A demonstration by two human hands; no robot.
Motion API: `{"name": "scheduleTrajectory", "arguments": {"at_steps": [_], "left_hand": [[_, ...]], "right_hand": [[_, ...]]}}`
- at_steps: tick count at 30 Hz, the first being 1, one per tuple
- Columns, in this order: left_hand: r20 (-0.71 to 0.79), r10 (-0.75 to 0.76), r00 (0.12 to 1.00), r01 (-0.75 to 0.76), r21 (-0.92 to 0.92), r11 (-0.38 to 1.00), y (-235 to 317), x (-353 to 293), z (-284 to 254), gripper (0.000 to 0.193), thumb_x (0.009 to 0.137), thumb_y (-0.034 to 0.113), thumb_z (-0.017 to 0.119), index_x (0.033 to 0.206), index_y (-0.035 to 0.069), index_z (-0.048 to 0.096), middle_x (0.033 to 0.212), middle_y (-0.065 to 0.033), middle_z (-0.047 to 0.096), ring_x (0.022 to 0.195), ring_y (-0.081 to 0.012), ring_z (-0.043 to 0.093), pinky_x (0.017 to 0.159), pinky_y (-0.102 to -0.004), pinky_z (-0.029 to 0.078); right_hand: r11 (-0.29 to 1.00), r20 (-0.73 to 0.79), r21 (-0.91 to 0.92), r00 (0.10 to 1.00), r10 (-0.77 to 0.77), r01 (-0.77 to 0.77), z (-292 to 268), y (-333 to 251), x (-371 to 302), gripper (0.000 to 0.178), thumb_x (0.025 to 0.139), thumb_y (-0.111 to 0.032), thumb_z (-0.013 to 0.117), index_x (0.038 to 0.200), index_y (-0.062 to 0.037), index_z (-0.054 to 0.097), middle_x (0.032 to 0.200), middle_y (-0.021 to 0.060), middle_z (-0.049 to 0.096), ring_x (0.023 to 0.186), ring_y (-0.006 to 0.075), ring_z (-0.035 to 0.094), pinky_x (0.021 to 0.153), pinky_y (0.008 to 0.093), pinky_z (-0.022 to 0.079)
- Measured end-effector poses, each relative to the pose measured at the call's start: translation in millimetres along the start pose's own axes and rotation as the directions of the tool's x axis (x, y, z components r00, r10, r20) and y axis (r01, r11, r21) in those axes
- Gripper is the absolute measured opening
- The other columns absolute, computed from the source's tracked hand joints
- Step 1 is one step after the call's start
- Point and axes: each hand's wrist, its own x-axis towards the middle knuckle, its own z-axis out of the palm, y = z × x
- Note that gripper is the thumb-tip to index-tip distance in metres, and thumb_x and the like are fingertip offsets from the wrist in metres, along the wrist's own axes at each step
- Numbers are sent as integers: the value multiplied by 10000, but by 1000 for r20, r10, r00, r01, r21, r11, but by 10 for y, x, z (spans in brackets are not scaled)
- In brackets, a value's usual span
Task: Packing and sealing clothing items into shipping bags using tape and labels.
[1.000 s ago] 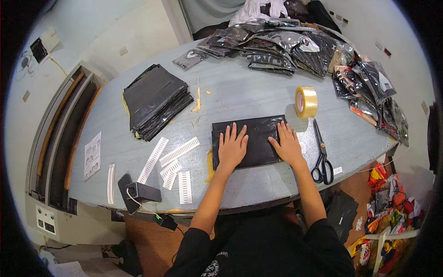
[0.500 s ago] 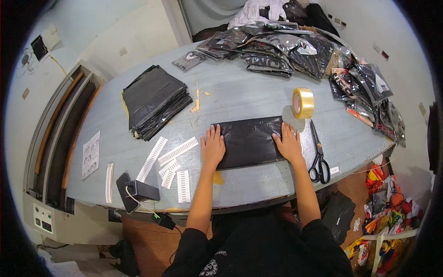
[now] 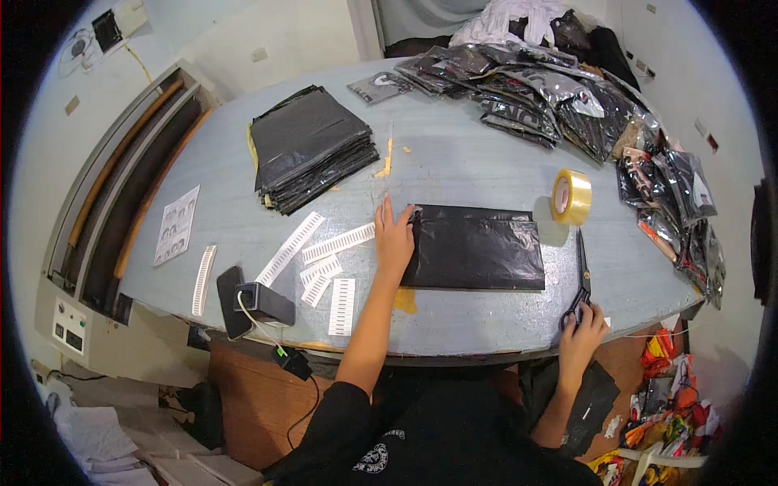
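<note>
A flat black plastic bag (image 3: 478,247) lies in front of me on the grey-blue table. My left hand (image 3: 395,239) rests on its left edge, fingers stretched out. My right hand (image 3: 585,332) is at the handles of the black scissors (image 3: 583,275), fingers curled round them and partly covering the loops. The blades lie on the table, pointing away from me. Just beyond the bag's far right corner stands a roll of clear yellowish tape (image 3: 572,197). Beside my left forearm lie strips of white labels (image 3: 341,306).
A stack of black plastic bags (image 3: 312,146) sits at the far left. Clear-bagged dark garments (image 3: 559,97) pile along the far right edge. A phone (image 3: 233,304) and a black box with a cable (image 3: 267,303) are near the front left edge, beside a printed sheet (image 3: 176,225).
My right hand has left the bag's right edge and moved down and right to the scissors. My left hand stays on the bag. The whole view has shifted a little.
</note>
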Motion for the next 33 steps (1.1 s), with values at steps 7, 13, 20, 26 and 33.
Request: {"name": "scheduleTrajectory", "arguments": {"at_steps": [7,13,20,26,33], "left_hand": [[-34,-58,998,61,106,992,-43,-4,-157,555,622,-107,550,1141,90,567,1356,-201,327,1200,-391,321,1010,-427,300],[-9,-190,982,190,18,982,136,-232,-822,351,730,-29,511,1064,49,584,1042,-132,563,967,-326,482,852,-396,394],[12,-406,914,397,184,899,116,-966,-1299,312,779,149,587,1065,27,556,1004,-171,533,918,-354,488,801,-418,408],[-19,-500,866,488,256,835,108,-1239,-1276,455,729,236,679,1086,-1,527,1011,-191,491,939,-366,461,804,-433,399],[-33,-374,927,371,243,897,60,-1182,-1245,384,721,216,693,1049,79,548,962,-126,516,912,-325,463,825,-417,357]], "right_hand": [[994,95,83,994,59,-67,-158,13,-10,303,771,-46,575,1059,31,520,1054,188,488,993,352,468,858,400,383],[997,165,9,984,68,-71,-133,291,119,348,673,-157,673,936,50,581,851,188,588,808,354,567,715,407,450],[819,447,427,877,177,-383,-297,608,96,363,714,-94,599,1022,81,523,698,110,586,556,161,559,488,291,443],[264,507,771,810,295,-579,-99,639,-62,123,871,-141,554,827,-39,501,601,-9,474,369,51,409,319,185,298],[27,326,945,945,37,-327,86,-4,-471,548,757,-454,675,938,12,450,575,12,451,351,67,391,305,183,329]]}}
